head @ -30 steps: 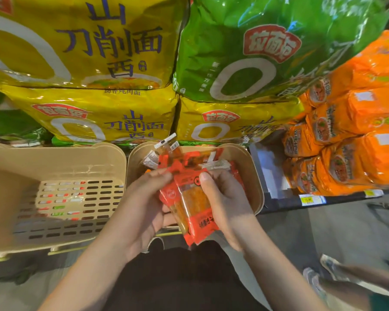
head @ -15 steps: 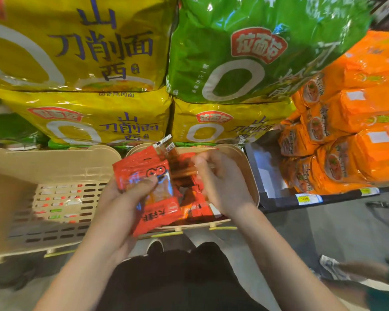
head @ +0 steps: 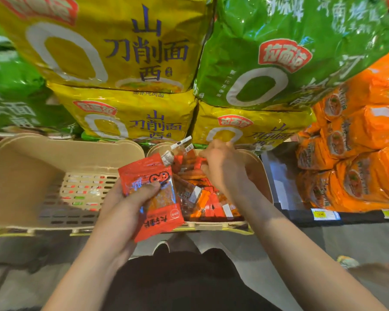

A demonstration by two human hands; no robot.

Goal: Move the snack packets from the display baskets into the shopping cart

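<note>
A: Left hand [head: 121, 212], what is the grip doing?

B: My grip is pressed onto a red snack packet [head: 152, 196], thumb across its front, fingers behind. I hold it flat against the palm so it stays as a stash while my other hand gathers more, my guess.

A: Where is the packet relative to that grip?

B: It sticks up and out past my thumb, hanging over the front rim of the right basket [head: 213, 226]. The empty left basket [head: 20, 176] sits just outside my left grip.

A: Right hand [head: 222, 167]?

B: Reaching into the right basket, fingers curled down into the loose packets [head: 202, 198]. Blurred, so I cannot tell if that grip is closed on one or only digging. The pile lies under and just inside that grip, toward my left hand.

A: Orientation of the held packet?

B: Long axis runs nearly upright, leaning a little away from my wrist to the upper left. Printed face toward me, text upside down, so the top end points down toward my palm, I judge.

A: Cart?

B: Not in view. The noodle bags [head: 126, 48] are stacked right behind both grips.

A: Progress?

B: Left basket looks emptied, right one has plenty left.
</note>
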